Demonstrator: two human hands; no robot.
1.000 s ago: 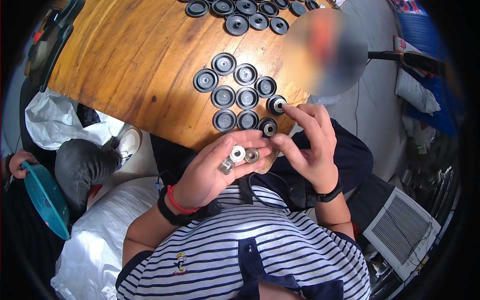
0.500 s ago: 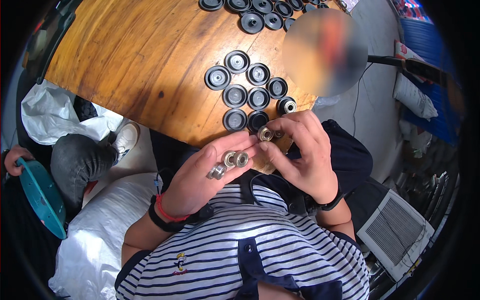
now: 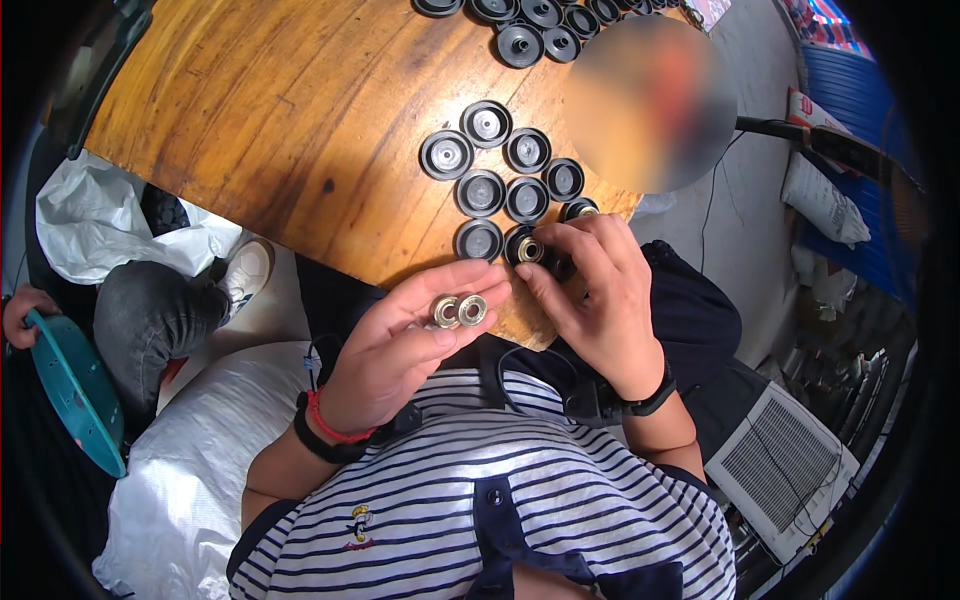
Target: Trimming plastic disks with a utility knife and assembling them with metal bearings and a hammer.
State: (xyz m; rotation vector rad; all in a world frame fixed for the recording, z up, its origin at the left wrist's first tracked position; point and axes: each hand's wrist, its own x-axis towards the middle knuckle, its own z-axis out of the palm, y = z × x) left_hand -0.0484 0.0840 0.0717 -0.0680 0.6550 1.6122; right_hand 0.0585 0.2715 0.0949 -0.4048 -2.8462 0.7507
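Note:
Lying on its fingers, my left hand [image 3: 385, 360] holds two shiny metal ball bearings [image 3: 470, 309], the thumb bent over beside them. My right hand [image 3: 605, 310] pinches another ball bearing [image 3: 529, 249] between thumb and forefinger, at the mouth of a round black cup-shaped cap [image 3: 512, 237] near the table's edge. How far the bearing sits in the cap cannot be made out. Behind my right fingers, a second black cap [image 3: 570, 208] shows a metal bearing in it. Several more black caps [image 3: 480, 193] lie hollow side up just beyond my hands.
A larger group of black wheel-like caps [image 3: 520, 45] lies at the far side of the wooden table [image 3: 280, 130]. At the left, another person's hand [image 3: 27, 315] holds a teal plastic object [image 3: 75, 390]. A white sack [image 3: 200, 480] stands left of me.
My right hand has brought its bearing from beside my left fingertips to the black cap. In my left hand the bearings have shifted, and the one near the thumb no longer shows.

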